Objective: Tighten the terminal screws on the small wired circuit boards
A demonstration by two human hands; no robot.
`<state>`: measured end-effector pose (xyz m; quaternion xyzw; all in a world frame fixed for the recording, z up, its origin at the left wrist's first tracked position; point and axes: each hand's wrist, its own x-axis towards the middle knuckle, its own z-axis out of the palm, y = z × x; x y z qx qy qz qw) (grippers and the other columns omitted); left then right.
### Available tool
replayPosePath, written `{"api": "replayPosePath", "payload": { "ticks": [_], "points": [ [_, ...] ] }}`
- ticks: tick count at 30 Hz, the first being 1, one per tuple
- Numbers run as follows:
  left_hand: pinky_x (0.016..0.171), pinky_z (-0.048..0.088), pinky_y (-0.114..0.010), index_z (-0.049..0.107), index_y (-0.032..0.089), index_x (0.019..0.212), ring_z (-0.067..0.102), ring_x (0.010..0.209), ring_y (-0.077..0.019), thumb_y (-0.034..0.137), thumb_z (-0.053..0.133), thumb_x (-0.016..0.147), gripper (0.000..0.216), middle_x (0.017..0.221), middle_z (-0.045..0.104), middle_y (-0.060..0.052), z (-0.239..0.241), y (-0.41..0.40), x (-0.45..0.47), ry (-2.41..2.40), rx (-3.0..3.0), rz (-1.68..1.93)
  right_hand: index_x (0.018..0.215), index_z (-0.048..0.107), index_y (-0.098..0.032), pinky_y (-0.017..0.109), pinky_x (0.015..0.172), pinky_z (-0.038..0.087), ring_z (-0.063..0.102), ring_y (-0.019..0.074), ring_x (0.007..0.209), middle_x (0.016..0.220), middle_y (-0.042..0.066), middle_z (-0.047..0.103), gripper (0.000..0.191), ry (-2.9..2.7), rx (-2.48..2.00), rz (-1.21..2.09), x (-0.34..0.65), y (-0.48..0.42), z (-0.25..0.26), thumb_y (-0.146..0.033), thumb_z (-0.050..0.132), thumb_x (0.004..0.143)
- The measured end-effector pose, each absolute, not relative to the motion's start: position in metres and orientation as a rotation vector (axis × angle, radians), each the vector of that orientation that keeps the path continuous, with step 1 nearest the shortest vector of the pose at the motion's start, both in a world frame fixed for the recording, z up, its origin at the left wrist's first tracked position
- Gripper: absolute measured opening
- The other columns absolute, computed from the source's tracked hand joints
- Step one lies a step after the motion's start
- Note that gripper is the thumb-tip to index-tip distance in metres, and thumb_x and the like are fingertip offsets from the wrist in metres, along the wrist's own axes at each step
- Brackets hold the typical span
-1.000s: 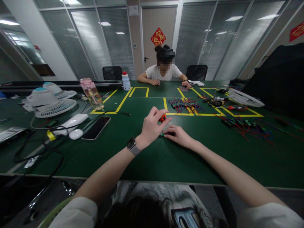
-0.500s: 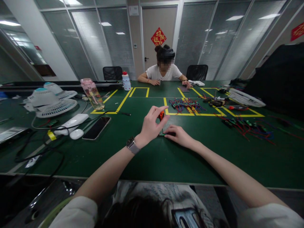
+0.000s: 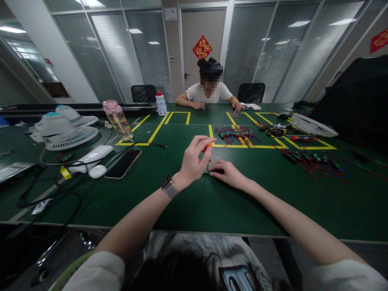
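An upright screwdriver with an orange handle [image 3: 208, 146] is in my left hand [image 3: 193, 158], its thumb and fingers closed round the handle. The thin shaft points down at a small green circuit board [image 3: 206, 172] on the table. Fine detail where the tip meets the board is too small to tell. Low on the table, my right hand [image 3: 228, 173] pinches the board's right edge with thumb and fingers. The palm side of that hand is in shadow.
Bundles of wired circuit boards [image 3: 238, 134] lie ahead, and more wired boards [image 3: 315, 159] at the right. A phone [image 3: 123, 163], white fans [image 3: 71, 135] and a pink-lided bottle [image 3: 117, 121] stand left. Across the green table [image 3: 182, 206] sits another person [image 3: 209, 91].
My left hand's thumb and fingers have shifted round the screwdriver's handle, closing more over it. My right hand and the board stay in place.
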<state>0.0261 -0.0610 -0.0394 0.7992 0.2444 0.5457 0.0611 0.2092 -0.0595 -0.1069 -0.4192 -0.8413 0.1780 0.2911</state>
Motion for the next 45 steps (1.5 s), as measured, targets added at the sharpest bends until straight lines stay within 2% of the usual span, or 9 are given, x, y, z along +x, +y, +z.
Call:
{"api": "replayPosePath", "payload": {
  "ticks": [3, 9, 15, 22, 28, 31, 35, 41, 45],
  "points": [
    [0.078, 0.047, -0.028, 0.059, 0.018, 0.113, 0.057, 0.087, -0.0134, 0.019, 0.041, 0.095, 0.025, 0.096, 0.062, -0.005, -0.040, -0.062, 0.028, 0.678, 2.436, 1.632, 0.093, 0.072, -0.018, 0.032, 0.077, 0.049, 0.061, 0.0186, 0.080, 0.087, 0.006, 0.064, 0.014, -2.239, -1.115, 0.472, 0.209, -0.059, -0.108, -0.022, 0.063, 0.083],
    [0.067, 0.045, -0.025, 0.065, 0.018, 0.093, 0.052, 0.072, -0.0117, 0.028, 0.060, 0.086, 0.013, 0.080, 0.054, -0.001, -0.041, -0.060, 0.029, 0.792, 2.357, 1.717, 0.093, 0.072, -0.018, 0.031, 0.076, 0.049, 0.061, 0.0181, 0.080, 0.087, 0.006, 0.064, 0.014, -2.237, -1.125, 0.472, 0.209, -0.059, -0.108, -0.021, 0.063, 0.083],
    [0.078, 0.047, -0.028, 0.056, 0.019, 0.114, 0.057, 0.089, -0.0137, 0.019, 0.038, 0.096, 0.026, 0.100, 0.059, -0.006, -0.039, -0.059, 0.027, 0.759, 2.295, 1.617, 0.094, 0.072, -0.018, 0.031, 0.076, 0.049, 0.061, 0.0179, 0.079, 0.087, 0.006, 0.064, 0.015, -2.246, -1.137, 0.477, 0.209, -0.061, -0.105, -0.022, 0.063, 0.083],
    [0.066, 0.046, -0.026, 0.064, 0.020, 0.092, 0.053, 0.073, -0.0120, 0.026, 0.058, 0.087, 0.010, 0.082, 0.053, -0.001, -0.037, -0.057, 0.026, 0.842, 2.310, 1.704, 0.093, 0.072, -0.018, 0.032, 0.076, 0.049, 0.061, 0.0182, 0.080, 0.088, 0.007, 0.064, 0.015, -2.244, -1.152, 0.481, 0.209, -0.062, -0.103, -0.023, 0.062, 0.084],
    [0.080, 0.047, -0.029, 0.053, 0.019, 0.120, 0.056, 0.090, -0.0135, 0.020, 0.037, 0.097, 0.028, 0.104, 0.055, -0.007, -0.041, -0.055, 0.026, 0.819, 2.303, 1.603, 0.094, 0.072, -0.018, 0.032, 0.077, 0.049, 0.061, 0.0182, 0.081, 0.089, 0.007, 0.064, 0.016, -2.249, -1.144, 0.487, 0.209, -0.062, -0.103, -0.023, 0.062, 0.084],
    [0.075, 0.047, -0.027, 0.054, 0.019, 0.118, 0.055, 0.082, -0.0127, 0.022, 0.044, 0.095, 0.025, 0.096, 0.054, -0.004, -0.043, -0.053, 0.027, 0.864, 2.318, 1.622, 0.094, 0.072, -0.017, 0.032, 0.077, 0.049, 0.061, 0.0183, 0.080, 0.089, 0.007, 0.064, 0.016, -2.253, -1.144, 0.486, 0.209, -0.062, -0.103, -0.023, 0.062, 0.084],
    [0.068, 0.046, -0.025, 0.063, 0.021, 0.098, 0.051, 0.074, -0.0119, 0.031, 0.058, 0.088, 0.015, 0.083, 0.050, -0.001, -0.044, -0.051, 0.025, 0.877, 2.340, 1.707, 0.093, 0.072, -0.018, 0.032, 0.076, 0.048, 0.061, 0.0182, 0.079, 0.087, 0.006, 0.063, 0.015, -2.254, -1.143, 0.475, 0.209, -0.062, -0.104, -0.023, 0.062, 0.083],
    [0.082, 0.046, -0.030, 0.050, 0.021, 0.126, 0.055, 0.092, -0.0142, 0.020, 0.034, 0.097, 0.033, 0.103, 0.055, -0.006, -0.044, -0.054, 0.025, 0.791, 2.352, 1.649, 0.094, 0.072, -0.018, 0.031, 0.075, 0.049, 0.061, 0.0180, 0.079, 0.086, 0.006, 0.063, 0.015, -2.255, -1.121, 0.470, 0.209, -0.061, -0.105, -0.023, 0.062, 0.084],
    [0.073, 0.046, -0.027, 0.059, 0.022, 0.114, 0.054, 0.079, -0.0129, 0.023, 0.049, 0.093, 0.024, 0.087, 0.055, -0.002, -0.043, -0.053, 0.025, 0.858, 2.352, 1.724, 0.094, 0.072, -0.019, 0.031, 0.076, 0.048, 0.061, 0.0184, 0.080, 0.087, 0.006, 0.063, 0.015, -2.257, -1.123, 0.458, 0.209, -0.060, -0.106, -0.022, 0.062, 0.084]
  ]
}}
